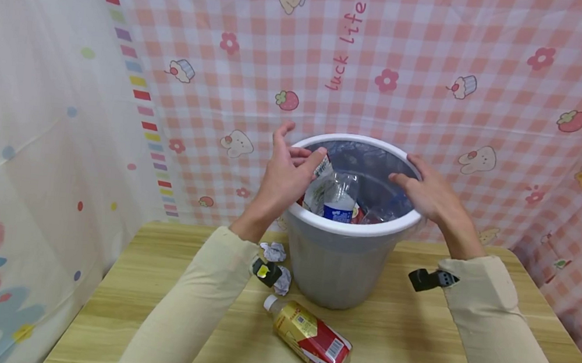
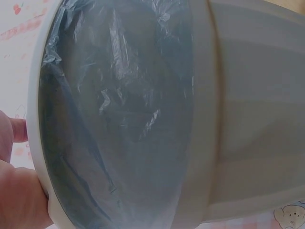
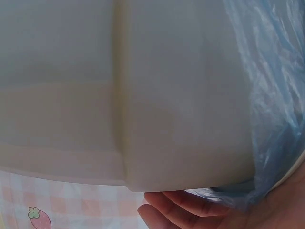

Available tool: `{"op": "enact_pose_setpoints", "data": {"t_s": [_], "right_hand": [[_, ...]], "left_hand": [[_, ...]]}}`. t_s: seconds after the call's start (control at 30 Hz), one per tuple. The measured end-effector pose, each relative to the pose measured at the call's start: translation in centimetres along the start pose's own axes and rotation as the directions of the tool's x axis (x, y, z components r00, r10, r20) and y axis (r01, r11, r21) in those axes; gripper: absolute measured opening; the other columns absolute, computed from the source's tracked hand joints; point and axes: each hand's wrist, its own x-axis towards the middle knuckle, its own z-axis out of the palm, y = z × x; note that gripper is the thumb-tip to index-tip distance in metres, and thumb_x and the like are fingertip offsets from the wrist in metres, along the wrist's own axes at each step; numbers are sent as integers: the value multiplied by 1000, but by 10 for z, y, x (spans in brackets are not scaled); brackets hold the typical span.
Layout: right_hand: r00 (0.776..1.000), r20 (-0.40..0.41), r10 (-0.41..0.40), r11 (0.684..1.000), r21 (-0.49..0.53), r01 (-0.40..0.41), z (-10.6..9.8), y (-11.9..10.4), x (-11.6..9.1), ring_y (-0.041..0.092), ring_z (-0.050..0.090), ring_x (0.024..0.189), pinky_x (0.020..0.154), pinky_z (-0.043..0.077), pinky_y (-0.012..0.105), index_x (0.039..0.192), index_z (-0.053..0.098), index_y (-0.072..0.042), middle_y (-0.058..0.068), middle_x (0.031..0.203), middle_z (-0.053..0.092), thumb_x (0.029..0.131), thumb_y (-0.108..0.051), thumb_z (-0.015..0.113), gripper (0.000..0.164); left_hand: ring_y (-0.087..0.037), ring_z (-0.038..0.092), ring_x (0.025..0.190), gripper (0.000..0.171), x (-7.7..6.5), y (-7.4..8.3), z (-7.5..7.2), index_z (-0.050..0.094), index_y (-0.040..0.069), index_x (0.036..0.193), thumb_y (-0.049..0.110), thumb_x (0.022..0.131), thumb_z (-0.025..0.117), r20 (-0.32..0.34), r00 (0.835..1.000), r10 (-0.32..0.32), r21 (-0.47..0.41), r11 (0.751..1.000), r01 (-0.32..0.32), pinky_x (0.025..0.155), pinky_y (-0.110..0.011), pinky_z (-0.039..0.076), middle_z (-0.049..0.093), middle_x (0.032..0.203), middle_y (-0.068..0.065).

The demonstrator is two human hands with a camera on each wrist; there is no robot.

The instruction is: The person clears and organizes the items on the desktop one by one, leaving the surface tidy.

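Observation:
A grey trash can (image 1: 337, 268) with a white rim stands on the wooden table, lined with a thin translucent bag (image 2: 133, 95) folded over its outside. My left hand (image 1: 292, 170) lies at the left rim, index finger raised and thumb reaching inward, beside a packet (image 1: 323, 166) with a barcode. At the right rim my right hand (image 1: 429, 192) grips the edge, thumb inside; its fingers (image 3: 176, 210) lie against the outer side in the right wrist view. Inside, a clear plastic bottle (image 1: 341, 195) with a blue label rests among other waste, partly hidden.
On the table (image 1: 401, 350) in front of the can lies a drink bottle (image 1: 309, 341) with a gold and red label and white cap. Crumpled paper balls (image 1: 273, 252) sit left of the can, close to my left sleeve. A checked curtain (image 1: 198, 108) hangs behind.

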Motion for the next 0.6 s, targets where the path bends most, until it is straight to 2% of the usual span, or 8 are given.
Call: {"op": "enact_pose_setpoints", "data": {"t_s": [0.3,0.6], "right_hand": [[1000,-3,4,1000,-13,-4,0,0,-1,52,37,132,108,32,65,160,4,-17,32,157,20,99,-56,41,81],[1000,8,15,1000,-6,-15,0,0,-1,52,34,135,109,28,65,160,3,-18,32,158,17,99,-57,41,82]], "left_hand": [[-29,64,111,67,0,1,-1,24,27,150,36,96,64,18,1000,-9,-27,1000,10,82,-33,57,59,115,-8],[-27,61,111,56,-3,1,-3,32,20,145,28,98,62,14,1000,22,-148,989,-20,85,-37,58,55,118,-12]]}}
